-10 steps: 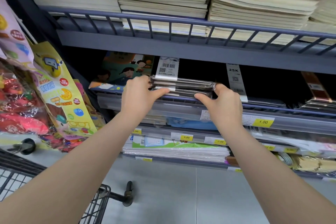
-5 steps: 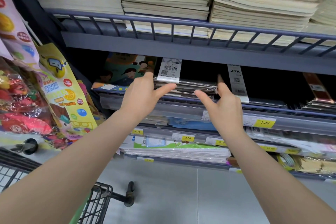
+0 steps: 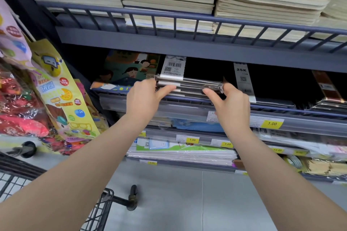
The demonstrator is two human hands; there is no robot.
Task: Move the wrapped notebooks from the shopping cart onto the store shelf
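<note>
The left hand (image 3: 144, 97) held the left end of the pack of wrapped notebooks (image 3: 189, 86), thumb laid across its front edge and the other fingers hidden behind that end. The right hand (image 3: 231, 102) held the right end the same way, thumb stretched along the front and a fingertip showing above the far corner. Both hands therefore gripped the pack from its two ends. The pack lay flat on the store shelf (image 3: 187, 48), over the rail (image 3: 272, 108) at its front, directly under the barcode tag (image 3: 174, 66) and just right of the picture book (image 3: 129, 69). Left of the pack hung snack bags (image 3: 62, 90); the shopping cart (image 3: 97, 210) stood well below it. The step in hand looked like seating and squaring the pack. Next, it probably called for a push inward, release, then a reach down to the cart.
</note>
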